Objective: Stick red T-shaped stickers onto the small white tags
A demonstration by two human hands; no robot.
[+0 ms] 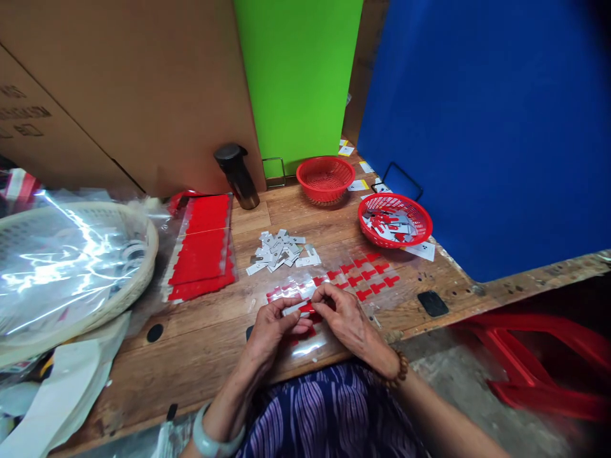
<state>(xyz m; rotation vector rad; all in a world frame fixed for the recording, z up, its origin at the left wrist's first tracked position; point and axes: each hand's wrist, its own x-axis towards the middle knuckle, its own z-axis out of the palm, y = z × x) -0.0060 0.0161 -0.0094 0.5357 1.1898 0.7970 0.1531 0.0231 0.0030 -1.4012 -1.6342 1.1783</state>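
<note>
My left hand (274,327) and my right hand (346,318) meet at the table's near edge, fingers pinched together on a small grey piece with a red sticker (301,308). Under them lies a clear film sheet (305,346) carrying red T-shaped stickers (370,277). A loose pile of small grey pieces (281,250) lies just beyond my hands. Further right stands a red basket (396,219) filled with grey pieces bearing red stickers.
An empty red basket (325,178) and a dark flask (237,176) stand at the back. Red sticker sheets in clear film (203,248) lie left. A cream basket under plastic (71,267) fills the far left. Cardboard, green and blue boards wall the wooden table (191,343).
</note>
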